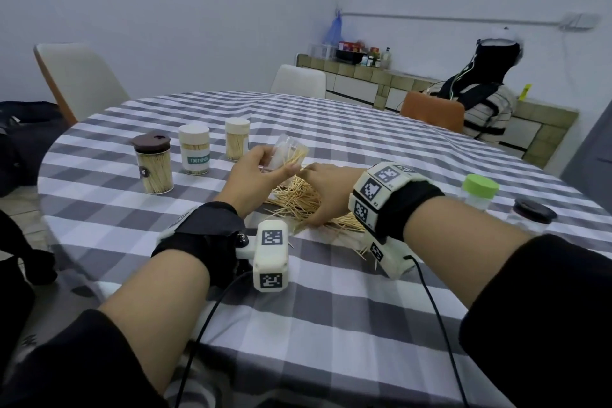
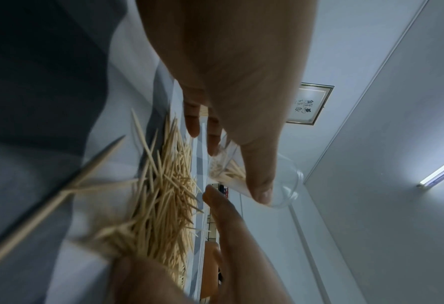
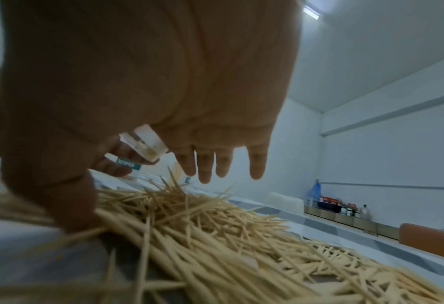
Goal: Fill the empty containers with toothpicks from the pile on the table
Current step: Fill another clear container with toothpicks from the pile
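Both my forearms stretch out over the checked tablecloth (image 1: 331,325), and my left hand (image 1: 255,172) grips a clear tilted cup (image 1: 284,151) with some toothpicks inside, fingers curled round it just above the pile (image 1: 298,202). My right hand (image 1: 326,190) hovers over that pile, fingers straight and slightly apart, thumb down among the sticks. Three filled jars (image 1: 195,149) stand left, well apart.

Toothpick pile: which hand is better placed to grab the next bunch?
Right. The right hand is spread over the toothpick pile, its thumb in the sticks, holding nothing. The left hand is occupied, gripping the tilted clear container above the pile.
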